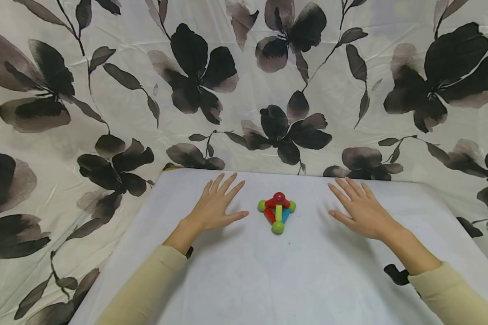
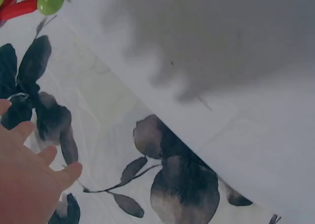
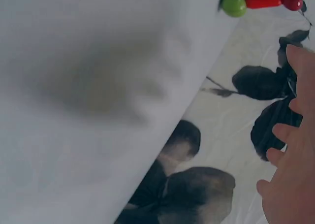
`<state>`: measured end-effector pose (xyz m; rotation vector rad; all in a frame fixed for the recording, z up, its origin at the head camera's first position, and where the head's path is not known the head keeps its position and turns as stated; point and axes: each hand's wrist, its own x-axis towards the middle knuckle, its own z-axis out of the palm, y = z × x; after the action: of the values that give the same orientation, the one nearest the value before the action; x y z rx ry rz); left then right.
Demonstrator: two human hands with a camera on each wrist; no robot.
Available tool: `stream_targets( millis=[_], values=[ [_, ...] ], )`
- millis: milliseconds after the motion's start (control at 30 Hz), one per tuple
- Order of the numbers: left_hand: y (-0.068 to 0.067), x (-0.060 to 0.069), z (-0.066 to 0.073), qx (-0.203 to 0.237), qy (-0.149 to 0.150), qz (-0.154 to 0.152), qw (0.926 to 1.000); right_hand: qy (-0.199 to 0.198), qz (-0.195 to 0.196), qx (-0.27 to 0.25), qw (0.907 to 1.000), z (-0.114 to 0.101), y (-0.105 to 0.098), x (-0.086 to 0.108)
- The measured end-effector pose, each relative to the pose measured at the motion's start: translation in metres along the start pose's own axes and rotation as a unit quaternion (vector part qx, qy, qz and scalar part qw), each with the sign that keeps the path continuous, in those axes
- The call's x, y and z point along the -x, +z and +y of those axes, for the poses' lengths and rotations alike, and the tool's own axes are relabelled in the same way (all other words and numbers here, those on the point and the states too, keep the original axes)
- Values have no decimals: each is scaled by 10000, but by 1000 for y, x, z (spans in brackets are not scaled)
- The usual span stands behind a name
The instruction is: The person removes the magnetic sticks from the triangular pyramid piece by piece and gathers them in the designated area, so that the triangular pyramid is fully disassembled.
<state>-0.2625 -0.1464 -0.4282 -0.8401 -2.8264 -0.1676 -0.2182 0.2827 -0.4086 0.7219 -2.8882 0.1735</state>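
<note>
Sleeves (image 1: 144, 289) lead to the left hand (image 1: 212, 208) and right hand (image 1: 363, 212), both spread, holding nothing. Between them, touching neither, the toy (image 1: 278, 212) rests on the surface (image 1: 260, 280). It looks light, stiff, smooth, perhaps easily parted; its side balls (image 1: 262, 206) suit a gentle grip. Its underside is hidden; both wrist views crop it.

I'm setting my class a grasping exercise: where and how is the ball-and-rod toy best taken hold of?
Probably pinch the red ball from above: it looks like the raised peak where rods meet, with the green balls spread lower as a base.
</note>
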Motion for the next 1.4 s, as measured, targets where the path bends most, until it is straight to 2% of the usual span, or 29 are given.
stream_targets(
  millis=[133, 233, 467, 633, 900, 967, 1100, 1400],
  values=[
    [3, -3, 5, 359, 7, 130, 9993, -116, 167, -297, 9994, -9, 2, -5],
    [5, -7, 10, 761, -11, 71, 9971, -121, 338, -541, 9979, -16, 3, -8],
    [12, -18, 23, 1656, -164, -113, 9860, 159, 458, -1244, 9910, -30, 7, -21],
    [18, -26, 31, 2266, -190, -167, 9737, 448, 397, -1828, 9813, -41, 11, -31],
    [30, -44, 40, 3157, -105, -315, 9483, 407, 336, -2622, 9636, -61, 19, -49],
    [34, -49, 42, 3293, -80, -348, 9436, 375, 306, -2705, 9615, -66, 22, -54],
    [41, -55, 47, 3429, -104, -358, 9386, 342, 322, -2835, 9578, -73, 29, -63],
    [47, -58, 54, 3623, -138, -254, 9316, 358, 425, -3076, 9499, -88, 39, -79]
  ],
)
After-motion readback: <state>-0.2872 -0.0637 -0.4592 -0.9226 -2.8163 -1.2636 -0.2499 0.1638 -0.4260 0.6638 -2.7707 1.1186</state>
